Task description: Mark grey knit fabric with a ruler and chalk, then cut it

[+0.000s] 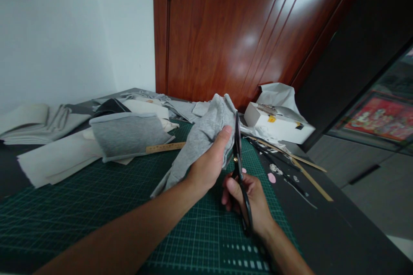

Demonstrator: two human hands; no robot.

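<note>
My left hand (209, 159) grips a piece of grey knit fabric (206, 131), thumb on top, holding it up off the green cutting mat (190, 240). The fabric hangs down to the left in folds, with a seamed edge at its top right. In my right hand (247, 197) is a pair of black-handled scissors (238, 154), pointing upward. Their blades lie along the right edge of the fabric. Whether cloth sits between the blades I cannot tell. My left fingers are hidden behind the fabric.
Left on the mat lie a folded grey cloth (129, 135), pale fabric pieces (61, 157) and a wooden ruler (166, 148). A white box (274, 122) stands at the back right. Wooden strips (312, 180), black tools and pink chalk pieces (271, 178) lie on the dark table.
</note>
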